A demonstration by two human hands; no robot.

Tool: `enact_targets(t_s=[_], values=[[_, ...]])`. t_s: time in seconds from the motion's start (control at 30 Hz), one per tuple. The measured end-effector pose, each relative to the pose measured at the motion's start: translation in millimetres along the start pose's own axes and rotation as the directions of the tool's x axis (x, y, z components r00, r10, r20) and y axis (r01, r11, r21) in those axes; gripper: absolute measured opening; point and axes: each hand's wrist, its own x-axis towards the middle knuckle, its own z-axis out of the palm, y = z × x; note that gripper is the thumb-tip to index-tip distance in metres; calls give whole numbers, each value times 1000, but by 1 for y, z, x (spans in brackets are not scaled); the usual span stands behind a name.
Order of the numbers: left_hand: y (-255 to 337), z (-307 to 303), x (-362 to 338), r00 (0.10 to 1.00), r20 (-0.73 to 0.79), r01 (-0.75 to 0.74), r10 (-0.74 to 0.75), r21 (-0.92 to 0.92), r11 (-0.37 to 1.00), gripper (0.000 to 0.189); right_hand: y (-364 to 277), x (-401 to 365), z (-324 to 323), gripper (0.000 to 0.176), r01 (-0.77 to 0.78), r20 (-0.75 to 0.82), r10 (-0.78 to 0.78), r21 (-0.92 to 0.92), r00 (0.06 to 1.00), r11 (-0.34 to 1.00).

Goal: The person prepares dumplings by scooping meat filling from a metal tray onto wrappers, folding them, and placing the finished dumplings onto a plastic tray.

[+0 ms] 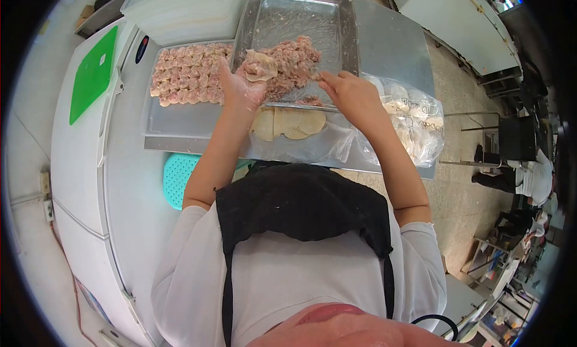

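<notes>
My left hand [244,91] is cupped under a pale dumpling wrapper [262,76] with meat filling on it, above the near left edge of a metal tray. My right hand [351,94] is closed, its fingers pinched on a thin utensil mostly hidden by the hand and the meat. Ground meat filling [294,55] is heaped in the metal tray [348,22]. To the left, rows of filled dumplings [189,73] stand close together on a plastic tray [180,123]. Flat wrappers [291,123] lie overlapping on the near side of the metal tray.
Plastic bags [415,118] with writing lie at the table's right. Stacked clear trays [186,13] stand at the back left. A white chest freezer [84,161] with a green board [93,76] is at left, a turquoise stool [179,179] below. Another person [532,179] is far right.
</notes>
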Motion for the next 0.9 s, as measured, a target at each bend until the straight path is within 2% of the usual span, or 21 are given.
enact_targets(t_s=[0.07, 0.1, 0.17, 0.2, 0.27, 0.33, 0.4, 0.43, 0.47, 0.5, 0.53, 0.57, 0.6, 0.63, 0.67, 0.7, 0.73, 0.8, 0.83, 0.87, 0.9], values=[[-8, 8, -7, 1000, 14, 27, -27, 12, 1000, 81, 8, 1, 9, 26, 117, -246, -79, 141, 966, 983], [-13, 14, -13, 998, 26, 62, -63, 21, 998, 79, 19, 4, 11, 26, 121, -247, -82, 144, 965, 982], [-22, 27, -27, 999, -41, 31, -27, 99, 995, 78, 40, 10, 14, 25, 181, -55, -181, 8, 982, 983], [-26, 33, -30, 995, -99, 1, 16, 169, 986, 77, 38, 6, 1, 25, 196, -55, -195, 8, 979, 981], [-32, 32, -29, 995, -76, -49, 65, 192, 980, 74, 25, -5, -33, 26, 191, -90, -191, -9, 977, 982], [-40, 40, -35, 993, -55, -86, 101, 220, 972, 71, 27, -4, -11, 26, 224, -84, -218, 69, 972, 972], [-49, 57, -46, 978, -173, -103, 117, 86, 991, 59, 38, -4, -5, 26, 255, -79, -246, 140, 966, 957], [-47, 48, -40, 976, -174, -116, 129, 81, 990, 59, 49, -1, -9, 27, 312, -161, -287, 161, 944, 936], [-37, 31, -28, 995, 31, -95, 92, 91, 991, 52, 58, 0, -14, 27, 368, -245, -321, 180, 915, 912], [-30, 22, -21, 971, 236, -75, 47, 111, 991, 47, 69, 0, -19, 27, 376, -250, -327, 183, 911, 908], [-30, 31, -31, 969, 240, -84, 55, 112, 990, 47, 82, 0, -27, 30, 292, -216, -227, 347, 950, 891], [-30, 39, -44, 942, 332, -198, 46, 441, 876, 52, 90, 1, -34, 32, 195, -163, -130, 496, 978, 846], [-31, 48, -55, 913, 408, -312, 1, 698, 644, 61, 92, 0, -39, 32, 199, -165, -133, 495, 977, 846], [-34, 54, -58, 912, 410, -315, 3, 697, 644, 61, 93, -3, -43, 34, 112, -56, -97, 541, 994, 833], [-35, 59, -61, 879, 477, -442, 4, 810, 385, 62, 93, -6, -48, 36, 21, 56, -65, 576, 996, 817], [-36, 65, -63, 842, 539, -535, -16, 840, 89, 64, 91, -9, -56, 36, 26, 55, -70, 576, 996, 817], [-37, 72, -65, 842, 539, -536, -11, 840, 87, 64, 86, -13, -64, 35, 48, 88, -117, 556, 989, 830], [-39, 84, -67, 784, 599, -620, -161, 768, -160, 61, 81, -18, -65, 35, 78, 122, -169, 538, 978, 839], [-37, 81, -62, 785, 599, -619, -157, 769, -163, 61, 80, -20, -60, 34, 200, -18, -226, 538, 974, 819], [-32, 75, -52, 774, 586, -621, -241, 777, -106, 54, 80, -20, -53, 33, 319, -158, -278, 519, 948, 793], [-28, 71, -47, 753, 572, -617, -324, 785, -48, 47, 81, -18, -45, 33, 320, -158, -279, 519, 947, 793]])
